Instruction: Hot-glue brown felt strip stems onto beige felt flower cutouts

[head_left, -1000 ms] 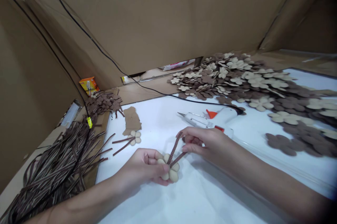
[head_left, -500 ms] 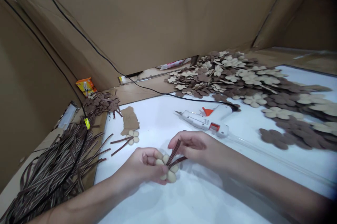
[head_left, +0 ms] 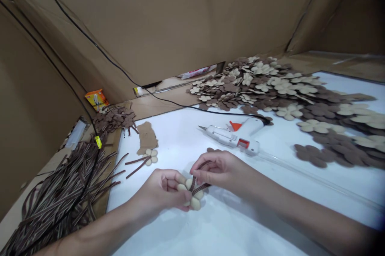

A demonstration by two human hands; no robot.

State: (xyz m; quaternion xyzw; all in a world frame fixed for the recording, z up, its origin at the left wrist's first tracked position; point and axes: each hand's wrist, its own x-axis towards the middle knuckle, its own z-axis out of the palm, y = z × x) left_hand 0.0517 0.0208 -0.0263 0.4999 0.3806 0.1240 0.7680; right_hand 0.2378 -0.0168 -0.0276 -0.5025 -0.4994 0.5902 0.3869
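White counter (head_left: 174,127) inside brown cardboard walls (head_left: 150,19).
Left hand (head_left: 159,189) pinches a felt flower (head_left: 195,204); right hand (head_left: 218,169) pinches its brown ribbon (head_left: 200,187); glue gun (head_left: 231,137) at 12 o'clock.

Left hand (head_left: 159,189): pinches a beige felt flower (head_left: 195,203)
Right hand (head_left: 218,169): holds brown ribbon strips (head_left: 200,187) against it
Nearby: white hot-glue gun (head_left: 231,136)

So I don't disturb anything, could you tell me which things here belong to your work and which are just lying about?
Work: the left hand holding a beige felt flower; the right hand on brown striped ribbon strips; the glue gun; the felt flower piles.

Lying about: an orange packet.
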